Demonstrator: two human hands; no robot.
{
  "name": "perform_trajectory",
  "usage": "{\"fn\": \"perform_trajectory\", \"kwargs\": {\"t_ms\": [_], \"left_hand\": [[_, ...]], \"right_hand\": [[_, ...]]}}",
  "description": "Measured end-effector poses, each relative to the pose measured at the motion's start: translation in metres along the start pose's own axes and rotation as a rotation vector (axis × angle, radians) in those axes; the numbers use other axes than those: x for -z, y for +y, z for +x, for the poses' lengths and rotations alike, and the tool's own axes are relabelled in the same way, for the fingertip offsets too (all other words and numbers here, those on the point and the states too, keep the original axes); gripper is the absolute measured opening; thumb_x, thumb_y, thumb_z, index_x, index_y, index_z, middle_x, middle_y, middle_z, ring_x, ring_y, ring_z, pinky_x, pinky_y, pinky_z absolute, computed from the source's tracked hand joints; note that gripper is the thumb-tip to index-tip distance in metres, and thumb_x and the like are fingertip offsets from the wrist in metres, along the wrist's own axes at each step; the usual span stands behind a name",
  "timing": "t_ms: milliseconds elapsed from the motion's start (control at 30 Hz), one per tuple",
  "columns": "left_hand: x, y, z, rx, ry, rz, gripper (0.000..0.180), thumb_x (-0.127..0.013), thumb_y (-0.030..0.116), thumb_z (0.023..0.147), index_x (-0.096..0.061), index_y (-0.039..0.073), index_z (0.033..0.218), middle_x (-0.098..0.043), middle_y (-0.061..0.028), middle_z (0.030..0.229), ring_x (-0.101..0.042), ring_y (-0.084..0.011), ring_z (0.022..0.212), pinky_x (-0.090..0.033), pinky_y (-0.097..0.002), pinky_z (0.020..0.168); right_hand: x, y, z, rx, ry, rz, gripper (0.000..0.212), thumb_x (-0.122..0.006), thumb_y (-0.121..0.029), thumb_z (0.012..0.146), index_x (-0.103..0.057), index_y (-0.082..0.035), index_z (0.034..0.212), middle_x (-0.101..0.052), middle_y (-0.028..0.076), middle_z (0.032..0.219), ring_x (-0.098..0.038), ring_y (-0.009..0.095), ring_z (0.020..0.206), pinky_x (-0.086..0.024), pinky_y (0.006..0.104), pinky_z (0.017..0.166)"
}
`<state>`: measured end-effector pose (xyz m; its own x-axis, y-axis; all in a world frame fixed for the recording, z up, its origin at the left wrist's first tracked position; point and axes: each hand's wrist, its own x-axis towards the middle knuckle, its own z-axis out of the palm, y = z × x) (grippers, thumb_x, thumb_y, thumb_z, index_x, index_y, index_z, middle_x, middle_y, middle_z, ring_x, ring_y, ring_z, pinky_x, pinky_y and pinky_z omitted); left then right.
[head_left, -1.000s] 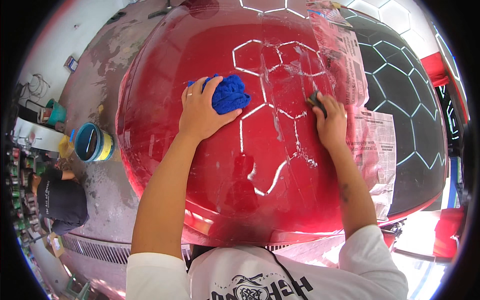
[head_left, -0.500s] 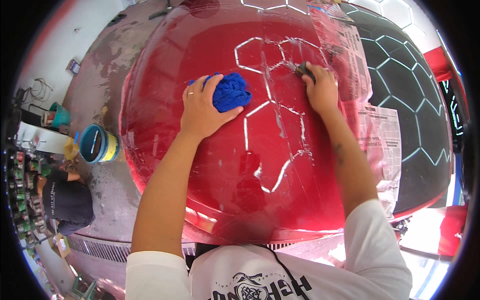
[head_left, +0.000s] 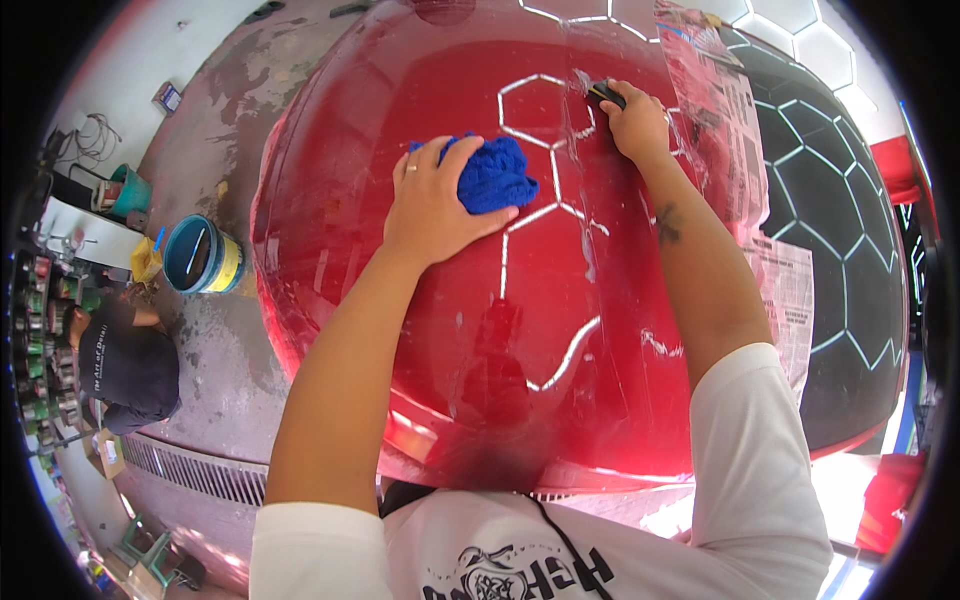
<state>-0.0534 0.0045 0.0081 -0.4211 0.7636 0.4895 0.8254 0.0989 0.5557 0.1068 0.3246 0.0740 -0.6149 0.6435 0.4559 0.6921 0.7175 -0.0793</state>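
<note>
A glossy red car panel curves beneath both hands, wet in places, with hexagon-shaped light reflections across it. My left hand presses a bunched blue cloth onto the paint, its fingers curled over the cloth's left side and the thumb along its near edge. Farther away and to the right, my right hand grips a small dark block with a yellowish edge, held against the panel. The block's underside is hidden. Streaks of liquid run along the panel beside my right forearm.
Newspaper and pinkish masking sheet cover the panel's right border, beside a dark glass surface. On the floor at left stands a blue bucket with a yellow label. A person in a dark shirt bends near shelves of cans.
My right hand has slid the dark block farther away and slightly left over the panel. The left hand stays on the cloth at about the same spot. The whole view has shifted a little.
</note>
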Motion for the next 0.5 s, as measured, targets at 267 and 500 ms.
{"fn": "perform_trajectory", "kwargs": {"t_ms": [267,500], "left_hand": [[0.001,0.003,-0.001,0.001,-0.013,0.014,0.096,-0.097,0.055,0.081,-0.055,0.019,0.160,-0.058,-0.0178,0.156,-0.054,-0.0417,0.146,-0.035,-0.0614,0.129],[-0.006,-0.004,-0.001,-0.045,0.021,-0.007,0.094,-0.097,0.056,0.081,-0.057,0.018,0.158,-0.060,-0.0191,0.153,-0.056,-0.0402,0.145,-0.036,-0.0606,0.127]], "right_hand": [[0.126,-0.004,-0.254,0.107,-0.019,0.020,0.047,-0.080,-0.015,0.098,-0.074,-0.011,0.144,-0.073,0.015,0.138,-0.067,0.038,0.121,-0.052,0.0520,0.105],[0.041,-0.010,-0.091,0.110,0.068,0.002,0.039,-0.077,-0.026,0.102,-0.076,-0.016,0.140,-0.076,0.011,0.137,-0.068,0.037,0.124,-0.053,0.0534,0.105]]}}
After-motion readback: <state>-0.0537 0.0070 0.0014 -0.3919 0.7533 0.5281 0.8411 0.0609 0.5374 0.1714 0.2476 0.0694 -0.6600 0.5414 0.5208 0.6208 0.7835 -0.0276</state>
